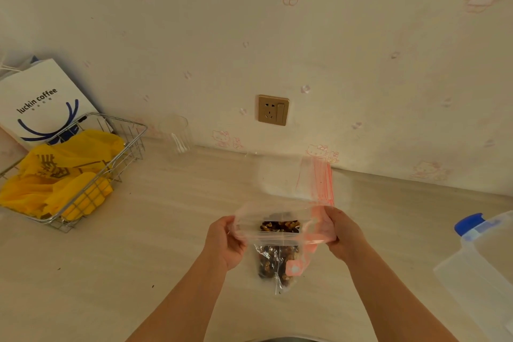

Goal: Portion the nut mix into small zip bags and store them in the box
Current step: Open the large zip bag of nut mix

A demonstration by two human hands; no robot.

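I hold a small clear zip bag [280, 219] with a red zip strip above the counter, its mouth spread apart. My left hand [226, 241] pinches the bag's left edge and my right hand [342, 233] pinches its right edge. Brown nut mix [280, 226] shows inside the bag. Right under it lies a clear packet of nut mix [273, 264] with a pink tag on the counter. A stack of spare zip bags [311, 180] lies just behind, near the wall. The clear plastic box [483, 266] with a blue clip stands at the right edge.
A wire basket [83, 175] with yellow plastic bags sits at the left, with a white paper coffee bag [41, 103] behind it. A clear glass [176, 133] stands by the wall. A wall socket [273, 110] is above the counter [138, 244].
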